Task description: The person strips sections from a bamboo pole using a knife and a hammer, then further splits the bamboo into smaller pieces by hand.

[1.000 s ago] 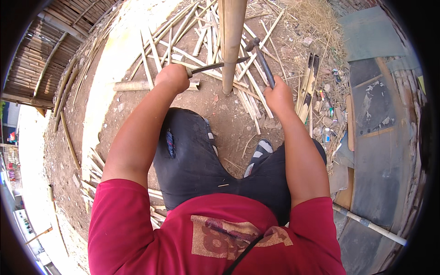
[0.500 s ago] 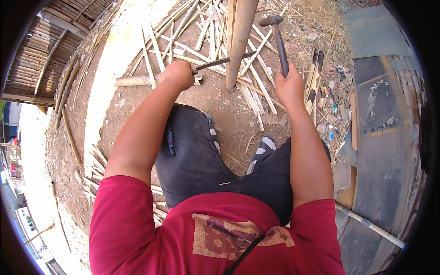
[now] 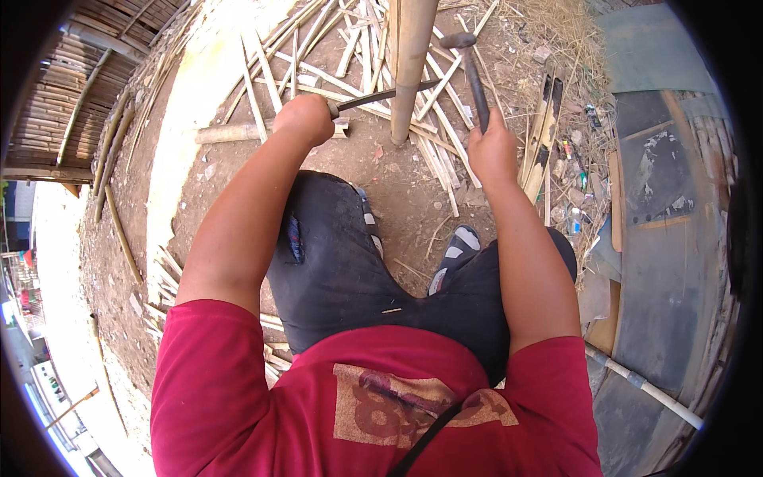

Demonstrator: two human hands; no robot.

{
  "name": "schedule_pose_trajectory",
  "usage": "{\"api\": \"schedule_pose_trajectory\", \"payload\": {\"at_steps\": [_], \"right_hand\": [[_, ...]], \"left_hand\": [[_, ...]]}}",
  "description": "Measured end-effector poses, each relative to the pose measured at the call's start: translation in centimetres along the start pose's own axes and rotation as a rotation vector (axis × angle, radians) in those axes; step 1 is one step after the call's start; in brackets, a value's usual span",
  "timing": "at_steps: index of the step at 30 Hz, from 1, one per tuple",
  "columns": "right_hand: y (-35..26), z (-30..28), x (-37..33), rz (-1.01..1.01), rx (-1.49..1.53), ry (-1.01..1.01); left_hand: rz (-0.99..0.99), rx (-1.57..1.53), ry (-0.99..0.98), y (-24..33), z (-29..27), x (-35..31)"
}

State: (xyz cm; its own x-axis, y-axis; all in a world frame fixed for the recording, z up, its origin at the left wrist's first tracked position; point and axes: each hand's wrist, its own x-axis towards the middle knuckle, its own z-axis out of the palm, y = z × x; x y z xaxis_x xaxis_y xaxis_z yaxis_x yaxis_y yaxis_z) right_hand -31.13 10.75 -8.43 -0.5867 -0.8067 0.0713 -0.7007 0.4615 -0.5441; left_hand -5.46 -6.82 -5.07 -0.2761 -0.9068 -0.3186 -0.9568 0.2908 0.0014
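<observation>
My left hand (image 3: 306, 119) is closed around the handle of a long knife (image 3: 367, 98). Its dark blade crosses an upright bamboo pole (image 3: 406, 71), and the tip shows past the pole's right side. A split line runs up the pole above the blade; how deep the blade sits in it is hidden. To the right, my right hand (image 3: 493, 151) grips a hammer (image 3: 478, 89) by its dark handle. The hammer head is raised above the blade's tip, apart from it. The pole's lower end meets the ground in front of my feet.
Split bamboo strips (image 3: 366, 48) lie heaped beyond the pole. A cut bamboo length (image 3: 226, 133) lies on the dirt at left. Dark split pieces (image 3: 542, 131), litter and dry straw (image 3: 556, 28) are at right, beside grey panels (image 3: 660, 262). A bamboo wall (image 3: 56, 103) stands far left.
The hammer and my right hand have shifted left and slightly lower, nearer the blade's tip. The knife stays at about the same place on the pole. The view has shifted slightly.
</observation>
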Motion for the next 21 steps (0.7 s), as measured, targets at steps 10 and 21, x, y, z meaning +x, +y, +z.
{"api": "schedule_pose_trajectory", "payload": {"at_steps": [10,21], "right_hand": [[-1.6,-1.6,0.1,0.035,0.161,0.049],[-0.5,0.2,0.6,0.068,0.254,0.101]], "left_hand": [[-0.013,0.02,-0.023,-0.3,0.7,0.2],[-0.018,0.028,-0.028,-0.6,1.0,0.6]]}}
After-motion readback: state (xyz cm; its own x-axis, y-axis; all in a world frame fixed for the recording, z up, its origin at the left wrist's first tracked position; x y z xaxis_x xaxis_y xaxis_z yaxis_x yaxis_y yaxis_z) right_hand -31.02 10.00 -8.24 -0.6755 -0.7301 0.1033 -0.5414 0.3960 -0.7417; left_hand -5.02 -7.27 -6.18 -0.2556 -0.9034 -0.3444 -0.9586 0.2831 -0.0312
